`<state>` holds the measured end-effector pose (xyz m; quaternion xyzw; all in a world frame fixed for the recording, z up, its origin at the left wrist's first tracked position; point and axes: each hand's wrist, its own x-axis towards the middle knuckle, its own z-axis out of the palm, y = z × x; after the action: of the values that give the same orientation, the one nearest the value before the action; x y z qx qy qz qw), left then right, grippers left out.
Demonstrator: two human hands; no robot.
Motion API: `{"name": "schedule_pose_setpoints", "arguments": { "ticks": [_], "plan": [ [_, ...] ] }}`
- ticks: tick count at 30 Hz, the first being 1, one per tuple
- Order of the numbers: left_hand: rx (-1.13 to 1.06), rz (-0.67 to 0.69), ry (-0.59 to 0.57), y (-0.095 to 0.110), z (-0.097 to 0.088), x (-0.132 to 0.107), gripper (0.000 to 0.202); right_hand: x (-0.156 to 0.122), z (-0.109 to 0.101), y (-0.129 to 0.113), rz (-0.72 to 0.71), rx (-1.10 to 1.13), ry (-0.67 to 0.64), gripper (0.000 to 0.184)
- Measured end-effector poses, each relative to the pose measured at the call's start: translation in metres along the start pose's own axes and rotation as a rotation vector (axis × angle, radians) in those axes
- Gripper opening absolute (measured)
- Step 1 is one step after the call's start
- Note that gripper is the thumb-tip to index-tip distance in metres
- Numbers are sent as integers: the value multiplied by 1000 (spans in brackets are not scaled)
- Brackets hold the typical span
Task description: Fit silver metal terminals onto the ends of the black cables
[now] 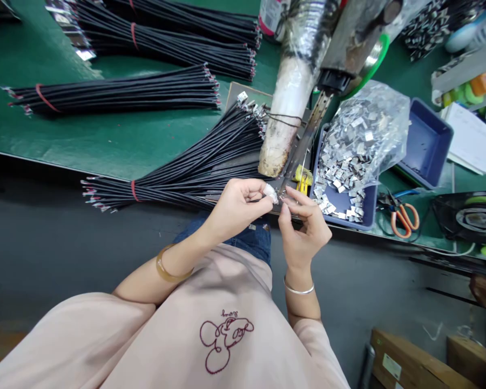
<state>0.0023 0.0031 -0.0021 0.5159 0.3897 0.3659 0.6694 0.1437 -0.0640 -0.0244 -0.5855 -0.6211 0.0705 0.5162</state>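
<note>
My left hand (237, 208) is closed in a pinch, its taped fingertip on the end of a thin black wire at the table's front edge. My right hand (303, 227) is also pinched, thumb and forefinger closed on a small metal clip right beside the left fingertips. Both hands meet just below a machine (308, 81) wrapped in plastic and tape. A fanned bundle of black wires (194, 167), tied with a red band, lies left of the hands. A blue tray (344, 202) with several metal clips in a clear bag (360, 140) stands to the right.
More banded wire bundles (121, 94) lie on the green table mat (85, 140) at the back. An empty blue tray (427, 143), orange-handled scissors (405, 216), papers and a fan (476, 219) sit at the right. Cardboard boxes (413, 362) stand on the floor.
</note>
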Motion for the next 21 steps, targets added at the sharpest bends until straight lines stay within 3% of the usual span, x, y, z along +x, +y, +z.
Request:
{"name": "schedule_pose_setpoints", "arguments": {
  "ticks": [5, 13, 21],
  "plan": [
    [10, 15, 29, 3, 1, 1, 13, 7, -3, -9, -27, -60, -8, 15],
    [26, -18, -53, 3, -3, 1, 13, 2, -7, -11, -100, -87, -29, 16],
    [90, 9, -87, 3, -1, -3, 14, -2, -12, -7, -13, -30, -46, 11]
  ]
}}
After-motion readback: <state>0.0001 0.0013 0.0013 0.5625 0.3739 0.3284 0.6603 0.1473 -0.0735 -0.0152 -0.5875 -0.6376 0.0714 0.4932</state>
